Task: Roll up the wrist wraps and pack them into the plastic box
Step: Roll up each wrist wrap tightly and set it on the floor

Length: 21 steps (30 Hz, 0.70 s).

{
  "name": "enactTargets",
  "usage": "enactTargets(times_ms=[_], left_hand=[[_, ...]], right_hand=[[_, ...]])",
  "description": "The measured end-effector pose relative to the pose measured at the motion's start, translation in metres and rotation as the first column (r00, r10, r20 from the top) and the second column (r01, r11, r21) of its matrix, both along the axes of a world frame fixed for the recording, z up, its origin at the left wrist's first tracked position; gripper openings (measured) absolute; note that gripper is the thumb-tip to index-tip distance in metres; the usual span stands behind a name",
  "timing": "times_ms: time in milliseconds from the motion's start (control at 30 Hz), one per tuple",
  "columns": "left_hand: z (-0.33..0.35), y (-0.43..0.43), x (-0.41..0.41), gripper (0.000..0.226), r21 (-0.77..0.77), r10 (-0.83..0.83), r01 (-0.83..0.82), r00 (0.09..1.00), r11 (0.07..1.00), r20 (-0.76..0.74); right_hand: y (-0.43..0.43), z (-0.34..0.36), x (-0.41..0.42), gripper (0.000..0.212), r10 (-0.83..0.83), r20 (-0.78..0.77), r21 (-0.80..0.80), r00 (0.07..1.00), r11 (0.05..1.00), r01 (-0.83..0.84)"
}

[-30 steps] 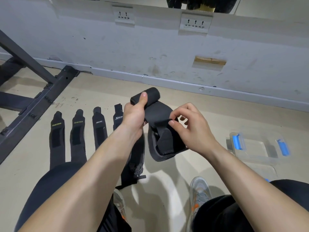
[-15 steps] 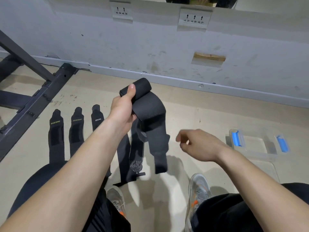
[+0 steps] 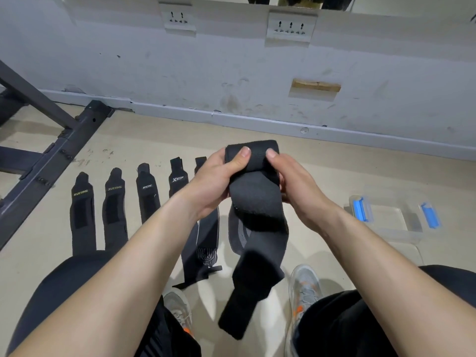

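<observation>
A black wrist wrap (image 3: 255, 199) hangs in the air in front of me, its top end rolled into a short cylinder. My left hand (image 3: 219, 179) grips the roll from the left, thumb on top. My right hand (image 3: 293, 179) grips it from the right, thumb also on top. The loose tail drops down between my knees. Several more black wrist wraps (image 3: 113, 210) lie flat side by side on the floor to the left. The clear plastic box (image 3: 386, 222) with blue latches sits on the floor at the right, apart from both hands.
A dark metal equipment frame (image 3: 46, 161) runs along the floor at the far left. A grey wall with a baseboard (image 3: 257, 122) stands close ahead. My knees and grey shoes (image 3: 304, 284) fill the bottom of the view.
My right hand, which had let go and hung open to the right, has come back up and taken hold of the roll. The roll has shifted right, and the tail hangs longer.
</observation>
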<state>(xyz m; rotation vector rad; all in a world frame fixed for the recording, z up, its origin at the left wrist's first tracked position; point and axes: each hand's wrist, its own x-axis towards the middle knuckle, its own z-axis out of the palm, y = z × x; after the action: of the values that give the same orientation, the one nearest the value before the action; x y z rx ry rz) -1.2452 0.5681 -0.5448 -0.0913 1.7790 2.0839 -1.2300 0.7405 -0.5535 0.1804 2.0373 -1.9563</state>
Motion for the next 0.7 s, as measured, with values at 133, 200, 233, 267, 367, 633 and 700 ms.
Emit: enactTargets(times_ms=[133,200,233,267,367,633,700], left_hand=[[-0.003,0.003,0.002,0.029,-0.043,-0.075,0.072,0.994,0.996,-0.075],[-0.006,0.004,0.002,0.022,-0.104,-0.079,0.064,0.986,0.993,-0.146],[-0.007,0.005,0.002,0.022,-0.127,-0.084,0.062,0.981,0.99,-0.175],[-0.008,0.005,0.002,0.025,-0.134,-0.085,0.06,0.977,0.989,-0.195],[-0.009,0.004,0.002,0.037,-0.104,-0.05,0.028,0.974,0.994,-0.22],[-0.012,0.019,0.008,0.065,0.203,0.158,-0.157,0.987,0.967,0.011],[-0.013,0.019,0.008,0.058,0.112,0.208,-0.203,0.977,0.973,-0.039]], right_hand=[[0.0,0.004,-0.003,0.063,0.011,0.006,-0.013,1.0,1.0,-0.011],[0.0,0.004,-0.004,0.068,0.004,-0.009,-0.013,1.0,1.0,-0.004],[-0.002,0.004,-0.004,0.069,-0.013,-0.017,-0.029,1.0,1.0,0.012],[-0.003,0.004,-0.005,0.065,-0.028,-0.035,-0.046,0.999,0.999,0.026],[-0.005,0.005,-0.005,0.046,-0.034,-0.098,-0.108,0.995,0.994,0.023],[-0.01,0.001,-0.001,0.019,-0.013,-0.122,-0.254,0.992,0.967,-0.019],[-0.009,0.0,-0.001,0.016,0.002,-0.124,-0.254,0.992,0.967,-0.034]])
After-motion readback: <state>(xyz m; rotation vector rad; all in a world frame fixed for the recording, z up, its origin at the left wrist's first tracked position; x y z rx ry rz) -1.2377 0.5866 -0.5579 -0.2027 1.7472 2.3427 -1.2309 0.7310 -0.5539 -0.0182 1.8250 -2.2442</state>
